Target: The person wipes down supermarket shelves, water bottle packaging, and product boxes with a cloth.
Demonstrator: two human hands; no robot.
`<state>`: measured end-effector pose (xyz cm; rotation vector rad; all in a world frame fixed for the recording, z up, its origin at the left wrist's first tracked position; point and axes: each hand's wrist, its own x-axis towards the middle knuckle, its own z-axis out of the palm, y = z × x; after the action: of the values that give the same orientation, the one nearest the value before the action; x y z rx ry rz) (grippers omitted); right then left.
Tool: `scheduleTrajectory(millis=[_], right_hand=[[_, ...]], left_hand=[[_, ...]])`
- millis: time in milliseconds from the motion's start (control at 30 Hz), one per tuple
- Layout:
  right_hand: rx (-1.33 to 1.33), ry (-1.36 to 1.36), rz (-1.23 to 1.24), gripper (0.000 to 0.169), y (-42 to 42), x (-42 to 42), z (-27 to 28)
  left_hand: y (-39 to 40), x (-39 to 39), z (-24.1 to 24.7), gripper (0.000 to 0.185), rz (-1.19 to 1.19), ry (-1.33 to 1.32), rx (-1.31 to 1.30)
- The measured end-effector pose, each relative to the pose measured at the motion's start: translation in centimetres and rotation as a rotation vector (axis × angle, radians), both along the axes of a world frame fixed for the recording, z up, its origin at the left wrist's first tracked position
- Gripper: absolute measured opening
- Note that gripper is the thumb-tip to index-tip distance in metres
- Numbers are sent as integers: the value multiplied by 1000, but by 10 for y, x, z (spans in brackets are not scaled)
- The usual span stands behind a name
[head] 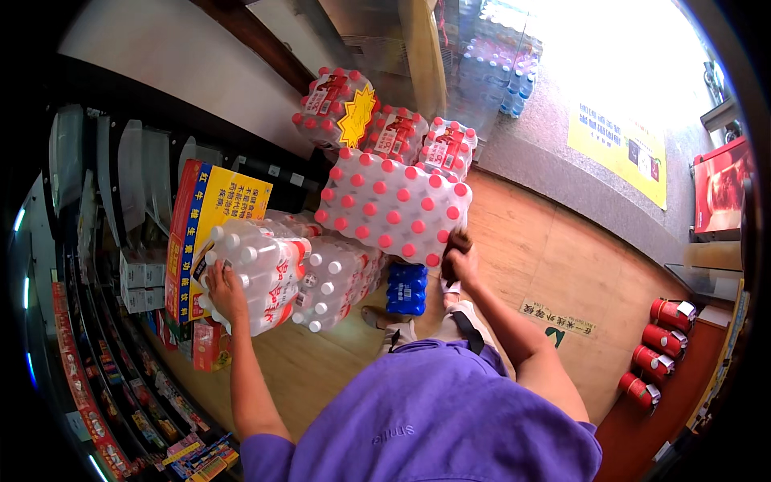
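Observation:
My left hand (227,295) rests with spread fingers on a shrink-wrapped pack of white-capped bottles (256,265). That pack sits beside another white-capped bottle pack (337,277). My right hand (462,265) is closed around a dark brown, brush-like thing (460,240), whose exact kind I cannot tell. It is at the near right corner of a large pack of red-capped bottles (394,202), wrapped in clear film. On the floor by my feet stands a small pack of blue cans (406,289).
Behind are further red-capped bottle packs (394,134), one bearing a yellow starburst sign (357,115). A yellow and red carton (220,229) and snack shelves (120,385) line the left. Several red cylinders (665,338), apparently fire extinguishers, stand at right. A stone threshold (542,162) edges the doorway.

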<state>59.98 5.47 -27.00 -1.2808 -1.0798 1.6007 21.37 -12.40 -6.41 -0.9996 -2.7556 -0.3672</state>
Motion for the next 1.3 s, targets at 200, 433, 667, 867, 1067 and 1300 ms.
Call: scheduleTrajectory(millis=[200,433,667,867,1067,1300], right_hand=[[-500,112,665,19,-88,-10,18],[-534,176,352,34,-45,13,-5],[-287,37,-99,25,62,70,40],[-203,96,-213,25,108,28,26],[-64,-116,-150,30,54,1,-16],[-697,210,239,19,-74,-15,46]], left_hand=[[0,-4,-1,41,-27,36,18],[1,-7,-1,39,-51,37,41],[1,-2,-2,37,-48,41,66],[1,-8,-5,37,-51,59,48],[-1,-14,-8,37,-87,90,70],[-8,-18,-13,38,-46,73,20]])
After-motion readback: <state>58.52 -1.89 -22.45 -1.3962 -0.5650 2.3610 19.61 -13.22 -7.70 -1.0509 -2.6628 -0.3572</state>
